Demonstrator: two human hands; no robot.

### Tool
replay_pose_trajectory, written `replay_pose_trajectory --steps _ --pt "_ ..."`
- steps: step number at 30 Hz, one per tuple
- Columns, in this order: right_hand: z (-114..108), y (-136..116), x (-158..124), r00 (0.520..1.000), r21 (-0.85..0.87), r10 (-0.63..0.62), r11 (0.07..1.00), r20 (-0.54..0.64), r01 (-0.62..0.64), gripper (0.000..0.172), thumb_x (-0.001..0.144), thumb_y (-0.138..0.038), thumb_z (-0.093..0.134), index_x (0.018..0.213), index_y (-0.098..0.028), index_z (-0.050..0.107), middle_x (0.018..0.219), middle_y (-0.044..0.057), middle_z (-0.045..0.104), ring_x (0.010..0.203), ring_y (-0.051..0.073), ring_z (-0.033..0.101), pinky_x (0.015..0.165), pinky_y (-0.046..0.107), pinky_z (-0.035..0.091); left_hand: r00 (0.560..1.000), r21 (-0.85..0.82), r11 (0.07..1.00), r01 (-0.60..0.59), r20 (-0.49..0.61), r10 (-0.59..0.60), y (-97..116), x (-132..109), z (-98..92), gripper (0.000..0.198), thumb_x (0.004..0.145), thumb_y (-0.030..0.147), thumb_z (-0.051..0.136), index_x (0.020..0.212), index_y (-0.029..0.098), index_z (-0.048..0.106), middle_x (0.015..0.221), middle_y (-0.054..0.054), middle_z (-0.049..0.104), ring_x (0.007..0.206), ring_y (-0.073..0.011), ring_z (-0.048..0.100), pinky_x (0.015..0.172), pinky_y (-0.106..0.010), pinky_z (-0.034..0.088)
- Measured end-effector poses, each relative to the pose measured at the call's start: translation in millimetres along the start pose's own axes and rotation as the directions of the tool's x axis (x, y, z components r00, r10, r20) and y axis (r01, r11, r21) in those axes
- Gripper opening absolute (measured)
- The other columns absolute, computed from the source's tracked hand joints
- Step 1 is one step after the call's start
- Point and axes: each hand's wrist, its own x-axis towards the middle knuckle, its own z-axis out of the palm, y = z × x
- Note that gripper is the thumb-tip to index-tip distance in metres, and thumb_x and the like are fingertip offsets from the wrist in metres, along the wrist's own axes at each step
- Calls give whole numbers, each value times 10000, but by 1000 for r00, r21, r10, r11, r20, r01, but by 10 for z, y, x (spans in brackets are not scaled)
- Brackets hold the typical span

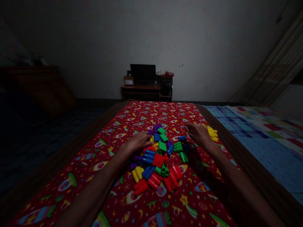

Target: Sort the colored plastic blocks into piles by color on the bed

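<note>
A pile of bullet-shaped plastic building blocks in red, blue, green, yellow and purple lies on a red patterned cloth (pixel 90 186). At the pile's upper left edge, my left hand (pixel 141 139) has its thumb and fingers around a yellow block (pixel 151 138), partly hidden by them. My right hand (pixel 198 132) hovers right of the pile with its fingers curled in; whatever they hold, if anything, is hidden. Just beyond that wrist sits a group of yellow blocks (pixel 213 133). Under and left of the right hand are a blue block (pixel 182 138) and a green block (pixel 178 146).
Red blocks (pixel 155 180) lie at the pile's near side. A desk (pixel 140 88) with a dark monitor (pixel 143 73) stands against the far wall. To the right is a blue patterned sheet (pixel 258 142); a wooden cabinet (pixel 35 85) stands at left.
</note>
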Motion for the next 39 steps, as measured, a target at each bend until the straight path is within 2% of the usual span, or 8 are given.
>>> replay_pose_trajectory --steps 6,9,14,19,24,28,33,39 --pt "-5 -64 -19 997 -15 -35 999 64 36 263 892 -223 449 846 -200 706 752 88 712 669 180 634 550 255 291 994 -74 992 105 38 -102 54 58 -71 208 742 367 598 835 189 650 725 -3 646 659 -169 592 583 -237 433" --pt "43 -140 -33 993 174 -116 979 31 109 257 900 -257 468 926 -191 715 806 92 727 698 184 653 585 242 367 989 -167 977 134 -44 -143 147 104 -156 221 709 402 613 783 195 638 653 25 629 601 -140 569 528 -206 397" --pt "180 -398 -121 955 652 -285 708 -87 271 384 898 -339 529 1247 -194 599 1013 91 725 769 172 670 668 259 486 993 -253 967 37 -103 -65 524 90 -171 215 710 396 635 772 190 639 653 36 630 594 -121 563 545 -201 413" --pt "241 -475 -110 935 664 -347 684 -70 303 269 868 -296 565 1064 -160 689 813 37 722 616 125 620 574 210 436 999 -409 912 -23 -43 7 647 74 -99 259 739 373 607 924 199 653 802 9 694 698 -147 629 627 -225 474" --pt "156 6 114 993 551 -82 827 -81 113 254 862 -311 533 834 -155 732 739 34 724 653 150 635 578 213 424 993 -218 974 58 113 -34 397 34 -101 381 688 406 665 1013 208 647 863 -29 707 766 -202 654 639 -254 479" --pt "50 622 167 966 294 208 943 -152 -156 295 861 -300 492 872 -153 747 848 100 746 770 200 671 662 257 450 975 -85 996 -5 220 24 307 -20 -57 242 739 428 625 863 224 666 828 -33 700 719 -194 636 598 -242 431" --pt "72 1125 72 874 96 473 881 -113 -464 351 857 -321 472 954 -138 755 934 143 741 870 254 678 689 301 465 979 32 998 -52 197 45 291 -20 23 194 768 396 569 772 205 605 730 -27 627 625 -174 556 552 -256 373" --pt "178 1247 20 859 143 511 851 0 -506 357 848 -302 487 988 -106 751 938 156 740 871 252 682 676 281 460 983 -11 1000 4 185 -2 275 -9 6 238 726 433 583 755 202 535 705 11 566 605 -150 500 518 -247 336"
